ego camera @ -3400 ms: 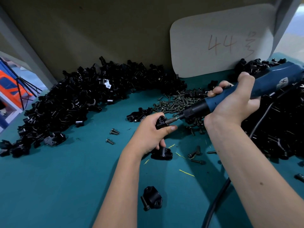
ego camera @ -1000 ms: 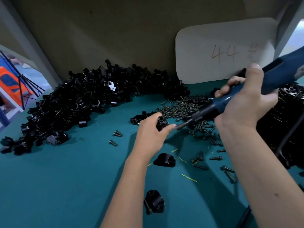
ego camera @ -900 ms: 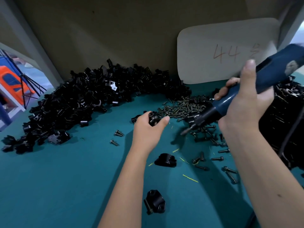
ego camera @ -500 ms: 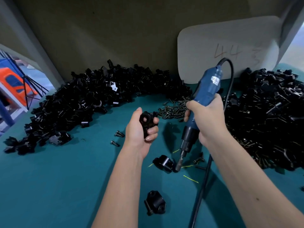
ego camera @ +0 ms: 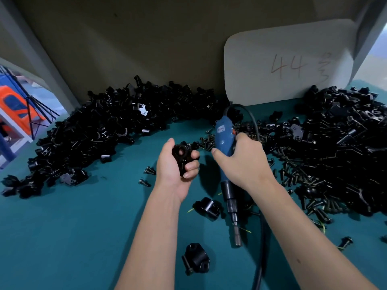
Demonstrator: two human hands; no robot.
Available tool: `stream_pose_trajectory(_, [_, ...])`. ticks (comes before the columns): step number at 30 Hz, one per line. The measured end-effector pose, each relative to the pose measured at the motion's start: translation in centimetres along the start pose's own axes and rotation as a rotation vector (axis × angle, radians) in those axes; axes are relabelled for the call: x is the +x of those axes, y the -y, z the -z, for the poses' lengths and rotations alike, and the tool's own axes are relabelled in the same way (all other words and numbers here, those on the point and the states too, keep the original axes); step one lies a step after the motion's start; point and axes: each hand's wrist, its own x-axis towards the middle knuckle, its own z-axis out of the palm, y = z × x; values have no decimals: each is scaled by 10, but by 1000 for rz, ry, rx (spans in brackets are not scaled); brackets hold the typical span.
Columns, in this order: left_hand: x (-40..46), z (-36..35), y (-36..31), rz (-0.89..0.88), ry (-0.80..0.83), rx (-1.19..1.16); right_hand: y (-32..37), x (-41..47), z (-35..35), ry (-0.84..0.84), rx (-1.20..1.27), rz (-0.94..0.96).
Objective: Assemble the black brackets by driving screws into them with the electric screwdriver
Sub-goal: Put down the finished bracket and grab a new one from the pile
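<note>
My left hand (ego camera: 174,170) grips a black bracket (ego camera: 181,154) with a round hole, held up above the green table. My right hand (ego camera: 244,162) holds the blue electric screwdriver (ego camera: 225,141) by its body, tip pointing down toward me; the bit (ego camera: 237,237) hangs just over the table. Two loose brackets lie below the hands: one (ego camera: 206,208) beside the driver's black nose, another (ego camera: 196,260) nearer me with a screw sticking out. Loose screws (ego camera: 293,174) are scattered to the right of my right hand.
A big heap of black brackets (ego camera: 94,132) curves along the left and back. Another heap (ego camera: 345,147) fills the right side. A white card marked 44 (ego camera: 287,65) leans on the back wall. The driver's black cable (ego camera: 260,248) runs down toward me. Two screws (ego camera: 146,174) lie left of my left hand.
The screwdriver pulled away from the bracket, swung upright and came nearer me, its tip past the loose bracket. My left hand turned the held bracket to show its round hole.
</note>
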Motion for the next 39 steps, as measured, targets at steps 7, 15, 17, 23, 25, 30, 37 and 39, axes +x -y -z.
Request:
stream_pose_trajectory(7, [-1, -1, 1, -12, -13, 23, 2, 0, 1, 27, -137, 103])
stream_pose_trajectory(15, [-1, -7, 9, -191, -48, 179, -11, 10, 29, -13, -263, 56])
stream_pose_trajectory(17, [-4, -16, 10, -350, -50, 311, -9, 11, 44, -52, -243, 95])
stream_pose_trajectory(23, [-18, -86, 18, -392, 107, 559, 7, 1, 95, 15, 141, 341])
stream_pose_trajectory(25, [-24, -118, 28, -268, 192, 501, 6, -2, 109, -1, 163, 422])
stream_pose_trajectory(30, [-27, -189, 62, -191, 330, 586, -34, 4, 169, -207, 126, 308])
stream_pose_trajectory(37, [-15, -241, 93, -625, 130, 1186, -82, 29, 231, -255, -123, -80])
stream_pose_trajectory(39, [-10, -243, 97, -641, 138, 1200, -85, 34, 238, -269, -188, -139])
